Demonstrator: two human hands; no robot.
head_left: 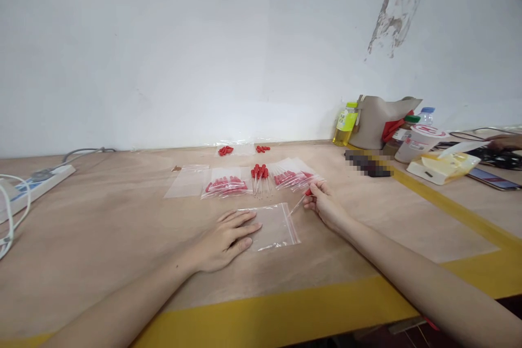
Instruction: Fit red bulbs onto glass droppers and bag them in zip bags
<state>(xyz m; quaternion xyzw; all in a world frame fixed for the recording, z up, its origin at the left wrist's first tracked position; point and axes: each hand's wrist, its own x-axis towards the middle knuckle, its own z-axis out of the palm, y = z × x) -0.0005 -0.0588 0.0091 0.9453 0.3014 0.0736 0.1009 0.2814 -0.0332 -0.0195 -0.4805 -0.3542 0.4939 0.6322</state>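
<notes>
My left hand (232, 236) lies flat with its fingers spread on the left part of a clear zip-lock bag (271, 223). The bag's zip edge faces right. In my right hand (325, 202) a dropper (307, 192) with a red bulb is pinched, its thin clear tube slanting down-left to the bag's zip edge; I cannot tell whether the tip is inside. Beyond the bag lies a bunch of red-bulbed droppers (260, 173). Filled bags of droppers lie on its left (226, 185) and right (287, 175).
Flat clear bags (187, 180) lie further left. Loose red bulbs (225, 150) rest near the wall. A power strip (36, 190) stands at far left. On the right are a yellow bottle (346, 125), a tissue pack (442, 166), a phone (495, 178) and another person's hand (505, 142).
</notes>
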